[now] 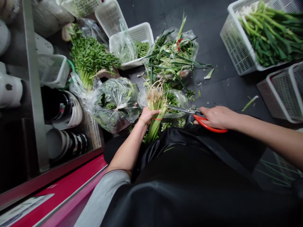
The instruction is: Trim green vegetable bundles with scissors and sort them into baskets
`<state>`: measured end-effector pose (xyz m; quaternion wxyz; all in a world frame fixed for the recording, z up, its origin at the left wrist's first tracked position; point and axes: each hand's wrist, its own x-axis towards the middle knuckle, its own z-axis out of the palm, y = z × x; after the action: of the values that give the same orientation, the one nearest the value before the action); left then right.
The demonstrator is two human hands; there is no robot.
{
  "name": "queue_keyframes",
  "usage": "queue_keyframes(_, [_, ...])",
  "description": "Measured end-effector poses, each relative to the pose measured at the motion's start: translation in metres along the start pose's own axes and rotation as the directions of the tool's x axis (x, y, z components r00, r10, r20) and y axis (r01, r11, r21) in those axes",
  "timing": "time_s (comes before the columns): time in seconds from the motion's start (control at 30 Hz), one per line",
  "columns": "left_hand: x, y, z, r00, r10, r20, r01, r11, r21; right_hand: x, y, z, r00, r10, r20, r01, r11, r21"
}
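Note:
My left hand (pixel 148 115) is wrapped round a bunch of green stalks (pixel 155 127), whose pale roots (pixel 156 91) point up and away from me. A red band circles the stalks beside my thumb. In my right hand (pixel 213 117) are scissors with red handles (pixel 208 125). Their metal blades (pixel 181 109) point left and reach the stalks just below the roots. Whether the blades touch the stalks is hard to tell. Behind the bunch lies a plastic bag with leafy trimmings (pixel 176 99).
A heap of leaves and scraps (pixel 171 60) lies ahead. Tied bagged greens (pixel 115 104) and a leafy bunch (pixel 90 56) are at left, near a metal shelf (pixel 35 94). White baskets (pixel 239 47) stand at right, one holding long green onions (pixel 272 34).

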<state>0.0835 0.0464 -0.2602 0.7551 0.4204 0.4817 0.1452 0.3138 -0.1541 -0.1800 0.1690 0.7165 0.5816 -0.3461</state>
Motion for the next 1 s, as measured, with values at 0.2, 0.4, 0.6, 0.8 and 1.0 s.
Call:
queue_keyframes(0.2, [0.000, -0.005, -0.001, 0.999, -0.010, 0.044, 0.009, 1.000, 0.022, 0.005, 0.000, 0.010, 1.000, -0.018, -0.006, 0.018, 0.999, 0.034])
queue_keyframes(0.4, [0.001, -0.005, 0.001, 0.999, -0.015, 0.028, 0.015, 1.000, -0.008, 0.005, -0.018, 0.054, 0.968, -0.213, 0.131, 0.046, 0.668, 0.743])
queue_keyframes(0.6, [0.002, -0.009, 0.000, 0.999, 0.003, -0.035, -0.002, 1.000, 0.018, 0.007, -0.018, 0.038, 0.995, -0.087, 0.050, 0.054, 0.881, 0.470])
queue_keyframes(0.8, [0.002, -0.010, -0.001, 0.999, 0.027, 0.022, -0.028, 0.998, 0.060, 0.011, -0.006, 0.015, 0.998, 0.025, 0.062, -0.033, 0.991, 0.133])
queue_keyframes(1.0, [-0.005, -0.009, 0.003, 0.978, -0.025, 0.209, 0.018, 0.999, 0.034, 0.009, 0.011, 0.008, 0.996, -0.071, 0.061, 0.066, 0.995, 0.078])
